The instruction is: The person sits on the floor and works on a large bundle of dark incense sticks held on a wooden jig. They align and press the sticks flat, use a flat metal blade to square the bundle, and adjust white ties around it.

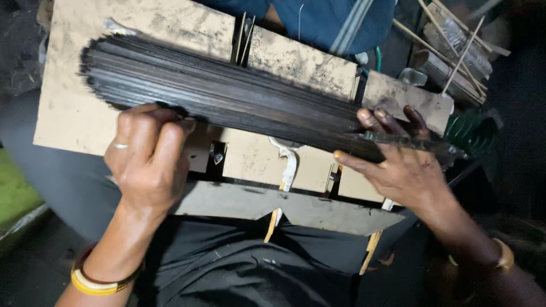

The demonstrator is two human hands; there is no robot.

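Between the two hands, a thick bundle of dark coated sticks is being held across the stained board. It is being gripped by the left hand and clasped at its narrow end by the right hand. The sticks are already gathered and coated; bare sticks beyond the right hand are judged still unworked.

Dim overall; soft overhead light brightens the board, corners fall dark, edges slightly blurred.

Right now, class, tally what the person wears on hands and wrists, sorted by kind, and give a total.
Finger ring on the left hand: 1
Wrist bangles, left wrist, yellow and dark red: 2
Gold bangle, wrist of the right hand: 1
Total: 4
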